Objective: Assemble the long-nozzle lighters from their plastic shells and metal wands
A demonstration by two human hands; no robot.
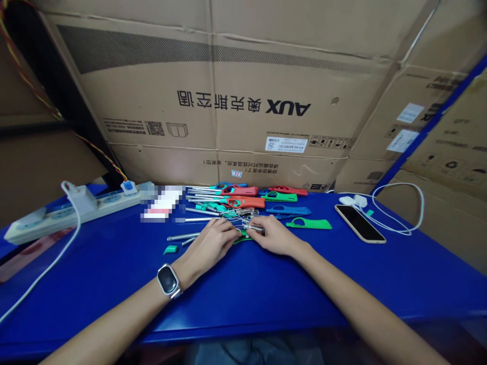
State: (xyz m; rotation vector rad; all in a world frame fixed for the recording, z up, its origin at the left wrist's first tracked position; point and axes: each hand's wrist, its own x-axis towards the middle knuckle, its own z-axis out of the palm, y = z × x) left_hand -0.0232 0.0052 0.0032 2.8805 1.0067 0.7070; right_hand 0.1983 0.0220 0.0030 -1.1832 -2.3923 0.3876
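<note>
Long-nosed gas lighters, some whole and some in parts, lie around my hands. My left hand [217,238] is closed, its fingertips pinching the edge of a green lighter casing [243,234] that is mostly hidden. From the right, my right hand [274,234] grips a clear lighter fuel tank [255,228] just above that casing. Metal lighter tubes [182,236] stick out to the left beneath my left hand. Beyond the fingers are loose thin wires and teal trigger pieces [213,208]. A single teal trigger [171,249] lies left of my left wrist.
Behind the hands lie red lighters [239,190] and an orange one [245,202]. Blue [289,210] and green [310,223] casing halves sit to the right, near a phone [359,223] and white cable. A power strip [106,203] stands left; a cardboard wall [243,137] closes the back.
</note>
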